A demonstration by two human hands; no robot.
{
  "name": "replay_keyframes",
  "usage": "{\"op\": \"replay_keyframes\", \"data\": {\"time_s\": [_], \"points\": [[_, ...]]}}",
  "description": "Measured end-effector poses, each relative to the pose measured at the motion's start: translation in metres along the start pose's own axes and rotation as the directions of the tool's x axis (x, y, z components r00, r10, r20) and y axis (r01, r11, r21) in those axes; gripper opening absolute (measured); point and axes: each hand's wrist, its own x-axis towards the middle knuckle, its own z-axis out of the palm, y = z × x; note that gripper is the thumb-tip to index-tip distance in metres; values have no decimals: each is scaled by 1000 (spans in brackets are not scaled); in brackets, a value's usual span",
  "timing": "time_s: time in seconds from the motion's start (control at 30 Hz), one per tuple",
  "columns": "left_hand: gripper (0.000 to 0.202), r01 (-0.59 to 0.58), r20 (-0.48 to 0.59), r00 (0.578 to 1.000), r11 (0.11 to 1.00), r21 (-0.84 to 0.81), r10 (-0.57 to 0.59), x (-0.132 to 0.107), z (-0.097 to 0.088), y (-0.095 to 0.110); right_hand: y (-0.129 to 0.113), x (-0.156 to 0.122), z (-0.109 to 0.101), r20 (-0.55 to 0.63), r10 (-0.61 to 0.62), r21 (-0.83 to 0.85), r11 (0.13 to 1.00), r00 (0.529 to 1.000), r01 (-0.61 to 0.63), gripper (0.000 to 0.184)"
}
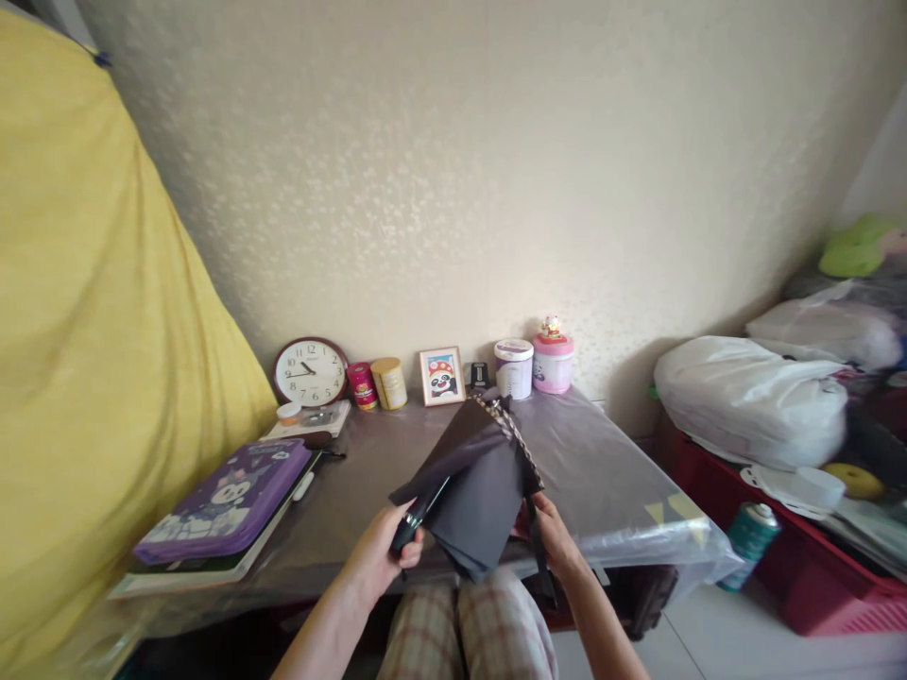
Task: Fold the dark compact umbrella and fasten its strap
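The left hand (386, 557) has its fingers (411, 540) shut tight around the shiny black handle (415, 518) of a dark grey umbrella (474, 491). The umbrella is folded up. It is held in the air over the near edge of the table (609, 472), just above the person's checked trousers (468, 633). A checked trim (521, 444) runs along one edge of its cloth, and a black strap (542, 567) hangs down from it.

The right hand (556, 538) touches the right side of the cloth. Its thumb lies on the cloth, but its other fingers are hidden behind it, so I cannot tell if they pinch it.

At the back of the table stand a wall clock (310, 371), a red tin (362, 385), a yellow tin (389, 382), a framed panda picture (442, 376), a white tub (514, 368) and a pink tub (553, 362). A small dark thing (479, 375) between the picture and the white tub is too small to make out. A purple pencil case (227, 501) lies on the left of the table, on top of a book that is mostly covered.

A big yellow cloth (85, 331) fills the left side and is cut off at the edge. On the right, white bags (751, 397) sit on a red crate (779, 576), with a green spray can (749, 543) beside it.
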Motion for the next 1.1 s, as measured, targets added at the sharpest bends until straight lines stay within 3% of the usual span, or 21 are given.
{"op": "replay_keyframes", "data": {"time_s": [0.07, 0.13, 0.2, 0.3, 0.4, 0.5, 0.57, 0.63, 0.7, 0.8, 0.87, 0.93, 1.0, 1.1], "points": [[39, 174, 66, 984, 973, -152, -166, 3, -2, -10, -11, -7, 3, 84, 36, 56, 998, 996, -41, 28], [48, 346, 194, 934, 895, -282, -300, 6, -5, -22, -29, -15, 10, 172, -2, 70, 998, 985, -10, 30], [55, 478, 316, 871, 797, -370, -376, 7, -7, -35, -53, -22, 21, 288, -51, 74, 997, 956, 31, 33], [62, 589, 403, 805, 674, -446, -436, 5, -8, -54, -83, -27, 38, 394, -132, 120, 989, 909, 92, 36], [58, 638, 484, 762, 629, -444, -431, 0, -7, -64, -91, -19, 41, 281, -200, 212, 967, 939, 142, 41], [48, 641, 574, 727, 672, -372, -377, -5, -7, -63, -75, -4, 24, -31, -154, 272, 949, 988, 157, 40], [43, 614, 616, 716, 715, -335, -327, -9, -7, -58, -58, 4, 9, -204, -83, 294, 945, 975, 142, 35], [41, 577, 641, 715, 753, -316, -279, -12, -6, -53, -43, 7, -4, -278, -74, 290, 944, 958, 157, 32], [42, 542, 653, 715, 788, -293, -248, -15, -5, -50, -31, 8, -13, -279, -73, 214, 967, 958, 136, 28], [50, 503, 650, 711, 841, -201, -269, -19, -3, -46, -24, 8, -20, -191, -134, -84, 989, 972, 120, 30], [55, 457, 597, 746, 879, -136, -295, -23, 0, -43, -29, 8, -24, -138, -278, -321, 921, 951, 222, 33], [57, 392, 497, 813, 916, -82, -303, -29, 3, -38, -39, 6, -29, -103, -391, -466, 831, 915, 303, 33], [57, 343, 386, 870, 939, -22, -308, -35, 6, -35, -52, 3, -34, -62, -406, -544, 779, 912, 310, 36], [57, 344, 308, 888, 938, 46, -341, -40, 9, -34, -64, -4, -42, 10, -411, -625, 709, 912, 326, 43]]}}
